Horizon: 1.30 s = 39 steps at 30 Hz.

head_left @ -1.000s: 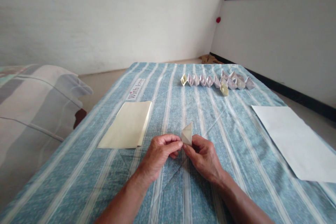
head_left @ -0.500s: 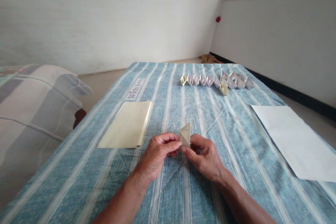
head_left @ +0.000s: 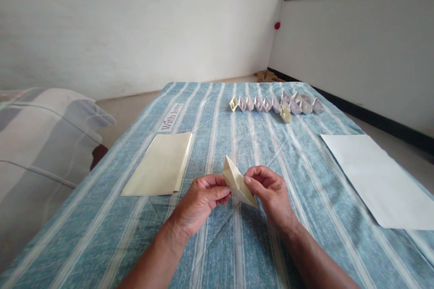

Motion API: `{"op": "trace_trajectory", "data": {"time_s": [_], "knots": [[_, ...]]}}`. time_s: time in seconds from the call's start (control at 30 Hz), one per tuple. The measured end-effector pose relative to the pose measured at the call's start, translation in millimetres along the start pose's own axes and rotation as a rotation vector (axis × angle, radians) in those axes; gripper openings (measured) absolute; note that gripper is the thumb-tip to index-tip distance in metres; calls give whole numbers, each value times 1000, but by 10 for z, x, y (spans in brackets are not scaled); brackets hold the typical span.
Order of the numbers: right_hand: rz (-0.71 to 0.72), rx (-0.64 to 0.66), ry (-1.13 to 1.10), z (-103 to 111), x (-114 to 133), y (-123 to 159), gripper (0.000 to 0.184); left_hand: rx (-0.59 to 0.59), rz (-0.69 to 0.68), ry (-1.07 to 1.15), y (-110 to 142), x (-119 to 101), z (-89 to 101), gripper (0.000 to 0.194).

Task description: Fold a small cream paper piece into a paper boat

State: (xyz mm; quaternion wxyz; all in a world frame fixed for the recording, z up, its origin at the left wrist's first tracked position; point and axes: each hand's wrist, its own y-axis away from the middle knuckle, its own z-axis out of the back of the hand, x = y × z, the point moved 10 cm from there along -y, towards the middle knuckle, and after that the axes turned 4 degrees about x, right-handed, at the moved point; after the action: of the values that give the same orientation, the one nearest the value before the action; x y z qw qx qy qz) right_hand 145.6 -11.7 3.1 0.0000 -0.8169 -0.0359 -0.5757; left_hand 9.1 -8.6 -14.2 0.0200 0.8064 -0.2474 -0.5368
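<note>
Seen from a head-worn camera, a person's left hand (head_left: 201, 203) and right hand (head_left: 271, 192) hold a cream folded paper wedge (head_left: 237, 185) over the middle of a blue-and-white striped cotton cloth (head_left: 210, 253). The wedge sits tilted between the hands, its point rising up and to the left and its lower corner reaching down and to the right. The left hand's curled fingers pinch its near left side with the thumb, while the right hand's bent fingers close over its upper right edge; neither hand is open. Farther along the cloth, a long row of small folded pale paper boats (head_left: 274, 104) stands finished, with a small cream paper boat (head_left: 285, 115) just in front of it. Work appears to remain: a flat cream paper sheet (head_left: 158, 165), creased over at one side, lies left of the hands, and a flat white paper sheet (head_left: 373, 180) lies unfolded to the right. A white rectangular label (head_left: 170, 117) on the cloth reads "With love" in dark print, with a small pink heart. No brand can be read. Grey-and-white striped bedding (head_left: 44, 153) lies bunched beyond the cloth's left edge.
</note>
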Motion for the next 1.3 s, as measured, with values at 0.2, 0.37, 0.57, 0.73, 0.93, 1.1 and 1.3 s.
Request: {"op": "trace_trajectory", "data": {"time_s": [0.2, 0.37, 0.57, 0.73, 0.93, 1.1, 1.3], "knots": [[-69, 44, 61, -56, -40, 2, 29, 11, -25, -44, -10, -21, -15, 10], [-76, 117, 146, -124, -107, 9, 29, 4, -29, -84, -25, 0, 20, 11], [-60, 102, 203, -88, -156, -8, 29, 16, -22, -75, -30, 19, 23, 11], [-51, 92, 219, -86, -139, -7, 26, 11, 4, -52, -22, 37, 16, 12], [-39, 82, 265, -89, -112, -6, 27, -57, 15, 17, -31, 44, 79, 20], [-39, 80, 302, -83, -124, -10, 24, -85, 15, 55, -41, 52, 96, 24], [4, 77, 373, -82, -113, -7, 20, -120, 23, 103, -27, 63, 108, 33]]}}
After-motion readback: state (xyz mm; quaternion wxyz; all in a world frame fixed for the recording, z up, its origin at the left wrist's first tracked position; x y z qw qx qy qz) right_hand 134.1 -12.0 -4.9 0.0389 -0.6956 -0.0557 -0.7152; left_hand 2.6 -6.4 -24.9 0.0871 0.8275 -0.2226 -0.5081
